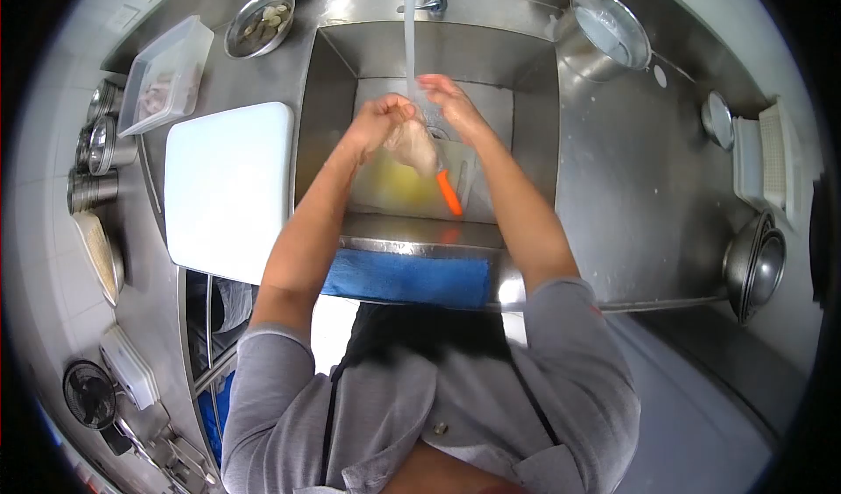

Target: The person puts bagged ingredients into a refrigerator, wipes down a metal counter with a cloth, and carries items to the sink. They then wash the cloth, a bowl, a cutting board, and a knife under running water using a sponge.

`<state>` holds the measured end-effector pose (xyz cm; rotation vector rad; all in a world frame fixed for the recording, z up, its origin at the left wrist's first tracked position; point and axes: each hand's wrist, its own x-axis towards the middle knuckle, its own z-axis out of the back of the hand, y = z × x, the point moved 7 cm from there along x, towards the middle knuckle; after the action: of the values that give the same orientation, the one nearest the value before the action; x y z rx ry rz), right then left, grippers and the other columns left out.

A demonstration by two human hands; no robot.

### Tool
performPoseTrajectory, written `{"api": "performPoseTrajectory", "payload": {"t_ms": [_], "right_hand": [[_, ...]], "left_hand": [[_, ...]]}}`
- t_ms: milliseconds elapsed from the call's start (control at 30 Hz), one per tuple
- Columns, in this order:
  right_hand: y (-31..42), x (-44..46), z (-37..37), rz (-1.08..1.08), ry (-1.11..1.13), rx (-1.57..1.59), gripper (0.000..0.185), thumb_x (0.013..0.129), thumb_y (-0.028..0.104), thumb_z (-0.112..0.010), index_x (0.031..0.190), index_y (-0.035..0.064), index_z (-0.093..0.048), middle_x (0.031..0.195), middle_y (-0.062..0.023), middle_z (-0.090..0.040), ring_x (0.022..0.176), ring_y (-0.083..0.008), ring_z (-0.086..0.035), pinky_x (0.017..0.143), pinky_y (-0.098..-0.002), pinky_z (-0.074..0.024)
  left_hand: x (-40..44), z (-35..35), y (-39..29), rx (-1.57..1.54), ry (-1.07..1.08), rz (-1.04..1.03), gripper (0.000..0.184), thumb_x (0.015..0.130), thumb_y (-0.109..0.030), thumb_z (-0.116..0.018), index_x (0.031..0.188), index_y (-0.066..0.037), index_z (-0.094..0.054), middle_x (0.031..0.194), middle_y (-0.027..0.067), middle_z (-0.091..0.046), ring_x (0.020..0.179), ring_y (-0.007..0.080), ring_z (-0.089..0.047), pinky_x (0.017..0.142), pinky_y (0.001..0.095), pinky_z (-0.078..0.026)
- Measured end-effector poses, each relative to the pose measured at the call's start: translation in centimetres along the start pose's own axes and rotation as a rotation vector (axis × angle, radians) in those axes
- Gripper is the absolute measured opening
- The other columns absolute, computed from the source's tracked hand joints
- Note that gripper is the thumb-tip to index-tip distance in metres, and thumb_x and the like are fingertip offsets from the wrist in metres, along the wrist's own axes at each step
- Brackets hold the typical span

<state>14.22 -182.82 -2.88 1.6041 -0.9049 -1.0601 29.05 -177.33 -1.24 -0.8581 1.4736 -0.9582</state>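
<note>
Stainless-steel counter [648, 196] w/ sunken sink [536, 144]. On L side: white board [229, 187], clear plastic tub [194, 65] & metal bowl [250, 50]; on R, nr back: metal pot [587, 53]. In sink: pale flat item [372, 187], orange-handled tool [448, 193].

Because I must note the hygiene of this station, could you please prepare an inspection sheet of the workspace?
Surface: steel counter around a steel sink.
Job's things: pale, fleshy piece held over the sink; running water; orange handle in the sink, its blade not clearly visible.
Clutter: white board, clear tub and metal bowl on the left; metal pot on the right.
Hands: left hand grips the piece; right hand is open near the water, bare.
Cables: nothing seen.
Surroundings: blue cloth at the sink's front; nested bowls far right.
</note>
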Motion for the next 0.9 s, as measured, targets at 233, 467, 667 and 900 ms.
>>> {"api": "performPoseTrajectory", "payload": {"t_ms": [233, 467, 667, 900], "right_hand": [[-2.2, 1.7, 0.5, -0.093, 0.472, -0.332, 0.03, 0.082, 0.027, -0.078, 0.097, 0.0039, -0.066, 0.084, -0.0003, -0.065, 0.082, -0.0108, -0.059, 0.075, -0.0242, -0.044], [-2.1, 0.3, 0.3, -0.061, -0.203, 0.391, 0.017, 0.08, 0.013, -0.077, 0.084, 0.0029, -0.063, 0.086, -0.0029, -0.067, 0.076, -0.0125, -0.06, 0.067, -0.0258, -0.0449], [2.9, -5.3, -6.3, 0.212, -0.302, -0.503, 0.023, 0.086, 0.022, -0.067, 0.072, 0.0041, -0.068, 0.069, -0.0116, -0.066, 0.065, -0.0215, -0.064, 0.064, -0.0366, -0.0496], [-2.7, 2.0, 1.3, -0.136, -0.364, -0.704, 0.044, 0.091, 0.039, -0.061, 0.065, 0.0043, -0.067, 0.059, -0.012, -0.063, 0.058, -0.0297, -0.063, 0.06, -0.0394, -0.0485]], "left_hand": [[0.6, 3.1, -3.6, -0.087, -0.129, -0.123, 0.01, 0.093, -0.011, -0.065, 0.086, -0.004, -0.064, 0.078, 0.0029, -0.066, 0.067, 0.0098, -0.059, 0.061, 0.0262, -0.048], [3.5, 1.8, 3.1, -0.658, -0.419, 0.04, 0.012, 0.094, -0.013, -0.063, 0.087, -0.006, -0.057, 0.082, 0.0052, -0.063, 0.07, 0.0149, -0.061, 0.065, 0.0306, -0.052], [6.3, -2.8, 9.3, -1.037, 0.256, -0.017, 0.018, 0.1, -0.017, -0.042, 0.104, -0.002, -0.052, 0.095, 0.0105, -0.062, 0.079, 0.0211, -0.063, 0.068, 0.035, -0.054], [-1.6, -4.8, 2.3, -0.554, -0.113, 0.382, 0.018, 0.095, -0.016, -0.06, 0.108, -0.004, -0.06, 0.104, 0.0108, -0.065, 0.089, 0.0216, -0.066, 0.074, 0.0358, -0.057]]}}
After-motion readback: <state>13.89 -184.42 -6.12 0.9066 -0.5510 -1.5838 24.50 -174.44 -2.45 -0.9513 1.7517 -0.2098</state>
